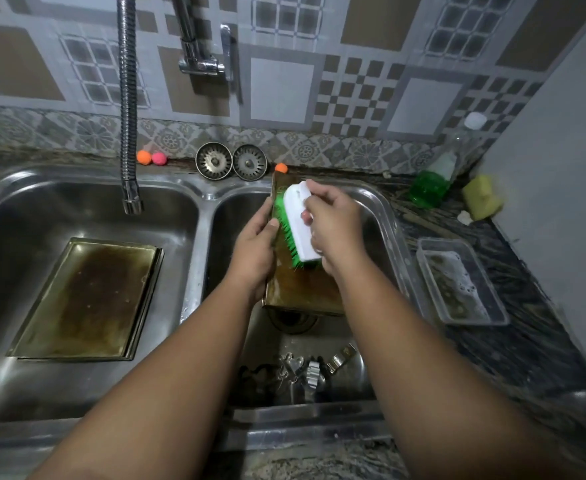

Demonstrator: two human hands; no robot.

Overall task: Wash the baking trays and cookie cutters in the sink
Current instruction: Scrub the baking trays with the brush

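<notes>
Step in hand: scrubbing one baking tray (298, 292) over the right basin of the double sink (201, 216).

Doing it well (judgement):
- The tray surface looks brown and baked-on, so short firm strokes with the bristles flat on the metal should lift more than the brush tip alone.
- Work from the far end toward the near end so that loosened grime runs down into the basin.
- Keep the supporting grip on the rim, clear of the bristle path.
- The corners and the raised lip probably need the brush angled in.
- No water runs from the flexible tap hose (128, 116), which hangs over the left basin, so a rinse is likely needed after.

Hand pose:
- Left hand (257, 244): fingers curl round the tray's left edge and hold it propped, far end up against the back rim of the basin.
- Right hand (333, 230): closed round the white back of the scrub brush (298, 226), green bristles pressed to the tray.
- Both forearms reach forward, wrists nearly meeting over the tray.

Other task items:
- A stack of stained trays (87, 299) lies flat in the left basin.
- The cookie cutters (305, 368) lie in a heap on the right basin floor, near the front wall and below the held tray.
</notes>
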